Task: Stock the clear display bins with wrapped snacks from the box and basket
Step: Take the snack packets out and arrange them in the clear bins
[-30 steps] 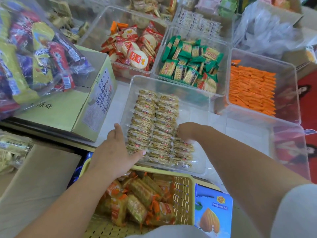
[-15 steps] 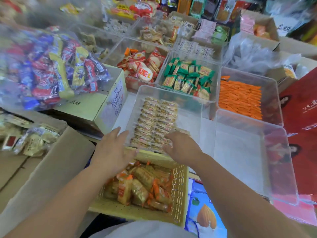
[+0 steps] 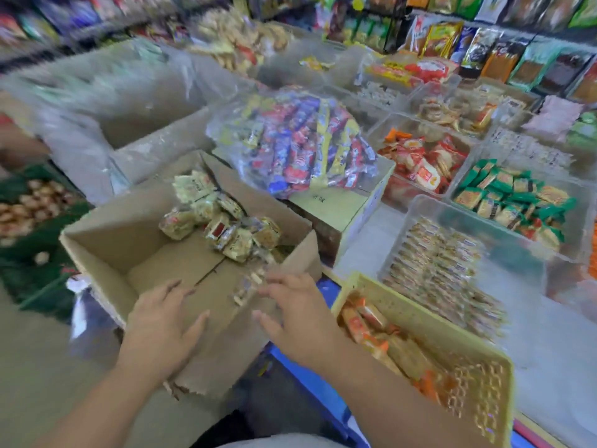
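Observation:
An open cardboard box (image 3: 106,253) stands in front of me with a pile of pale wrapped snacks (image 3: 223,224) in its far corner. My left hand (image 3: 161,331) hovers over the box's near flap, fingers spread and empty. My right hand (image 3: 294,315) is over the box's right side, fingers apart, close to a few loose snack packets (image 3: 250,282). To the right sits a yellow basket (image 3: 436,324) holding orange-wrapped snacks (image 3: 381,337). Beyond it a clear bin (image 3: 420,208) holds rows of beige wrapped snacks (image 3: 442,270).
A big clear bag of mixed candies (image 3: 307,147) lies on a closed carton (image 3: 336,208). More clear bins hold red-wrapped snacks (image 3: 423,163) and green-wrapped snacks (image 3: 513,198). A green crate (image 3: 29,250) is at left. Shelves of packets line the back. The view is blurred.
My view has swung left from the clear bin to the cardboard box. Both hands have left the bin's rows of snacks and now hover over the box.

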{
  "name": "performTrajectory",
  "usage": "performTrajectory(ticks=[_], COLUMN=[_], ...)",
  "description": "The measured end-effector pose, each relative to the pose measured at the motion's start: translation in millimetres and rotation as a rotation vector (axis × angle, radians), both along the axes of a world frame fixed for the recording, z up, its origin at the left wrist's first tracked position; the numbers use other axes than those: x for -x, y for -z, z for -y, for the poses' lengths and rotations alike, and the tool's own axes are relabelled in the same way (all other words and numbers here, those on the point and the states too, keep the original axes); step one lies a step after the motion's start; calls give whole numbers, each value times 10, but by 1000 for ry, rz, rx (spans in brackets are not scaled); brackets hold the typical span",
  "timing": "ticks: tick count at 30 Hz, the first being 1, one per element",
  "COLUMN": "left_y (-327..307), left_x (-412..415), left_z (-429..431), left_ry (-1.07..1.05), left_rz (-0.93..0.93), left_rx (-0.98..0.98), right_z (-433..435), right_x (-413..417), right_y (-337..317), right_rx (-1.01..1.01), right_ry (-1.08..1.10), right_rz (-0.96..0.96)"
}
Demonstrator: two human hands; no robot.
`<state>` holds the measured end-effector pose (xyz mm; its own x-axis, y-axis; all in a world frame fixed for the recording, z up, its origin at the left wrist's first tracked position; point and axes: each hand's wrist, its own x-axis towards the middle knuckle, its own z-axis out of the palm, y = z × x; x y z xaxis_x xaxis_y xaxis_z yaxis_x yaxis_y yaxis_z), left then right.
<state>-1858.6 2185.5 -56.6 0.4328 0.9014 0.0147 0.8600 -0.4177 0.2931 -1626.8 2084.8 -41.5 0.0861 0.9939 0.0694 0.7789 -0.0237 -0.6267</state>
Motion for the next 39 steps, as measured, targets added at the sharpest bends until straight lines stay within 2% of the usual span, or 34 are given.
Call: performTrajectory(ticks=[4,9,12,17,20,22,28,34,39], left_y=[70,9,25,275,496,606,886,1087,1156], left_x=[397,552,446,-103,-433,-590,-795,-933,-1025], left_z=[-562,-1410,-2013,-2712,-2844,-2891,-3003,-3047,-3125], left_ry=[-76,-16,-64,-290,-452,-534,-531,-563,-629], left_rz=[2,135,190,293,379,365,234,425,413], left_rx=[96,215,297,415,488,459,340,381,459], right_z=[-637,-1167,-1248,-1256,-1264,-1272,-1317,-1288,-1285], right_x=[463,791,871,916,936,950,961,942,939], right_y=[78,224,278,321,319,320,294,316,358], right_rx=[68,243,299,317,338,352,393,393,376], right_ry=[25,278,392,488,526,542,550,564,571], right_rz=[144,284,375,448,468,490,492,470,470])
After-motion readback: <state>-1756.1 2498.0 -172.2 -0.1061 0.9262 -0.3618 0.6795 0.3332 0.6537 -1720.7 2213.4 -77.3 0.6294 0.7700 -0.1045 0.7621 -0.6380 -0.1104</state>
